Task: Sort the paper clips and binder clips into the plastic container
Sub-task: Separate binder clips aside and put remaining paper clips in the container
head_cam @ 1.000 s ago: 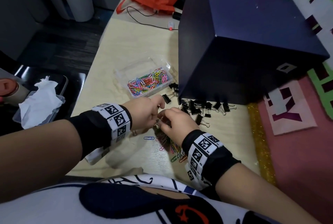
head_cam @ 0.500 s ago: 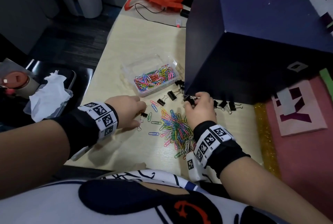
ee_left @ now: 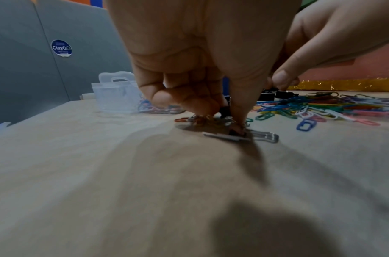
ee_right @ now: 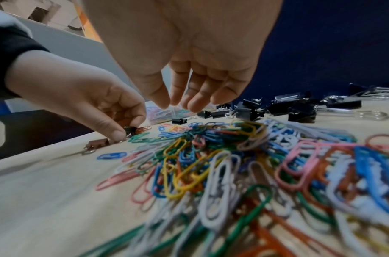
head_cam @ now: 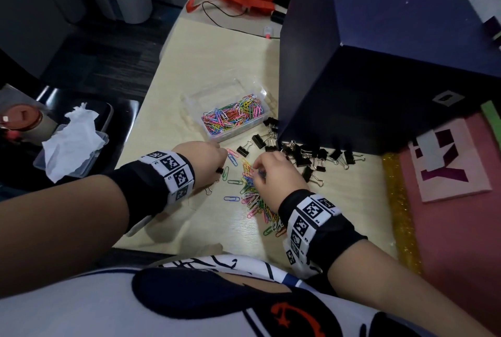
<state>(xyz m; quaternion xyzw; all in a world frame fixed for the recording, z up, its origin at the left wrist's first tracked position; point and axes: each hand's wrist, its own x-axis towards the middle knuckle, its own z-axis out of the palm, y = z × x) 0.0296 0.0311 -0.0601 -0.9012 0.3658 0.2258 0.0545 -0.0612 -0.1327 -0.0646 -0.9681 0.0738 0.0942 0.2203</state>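
Left hand (head_cam: pixel 204 163) is reaching down onto the table (head_cam: pixel 206 65), fingers curled, thumb and fingertips pinching a small black binder clip (ee_right: pixel 130 129) against the surface; a few paper clips are bunched under the fingers in the left wrist view. Just past it, toward the back, the plastic container (head_cam: pixel 217 92) is sitting with a load of coloured paper clips in its near compartment; far compartment looks bare.

Right hand (head_cam: pixel 273 176) is hovering over the loose paper clip pile (head_cam: pixel 257 201), palm down, fingers hanging relaxed and slightly bent, gripping nothing visible in the right wrist view. Fingertips are just above the far end of the pile. Further right, loose black binder clips (head_cam: pixel 311 155) are lying scattered along the foot of the dark blue box (head_cam: pixel 379 79).

Versus half a second ago: right hand has pulled back from the binder clips by the box and is now over the paper clip pile. Left hand is in about the same spot, still on its clip. Container unmoved.
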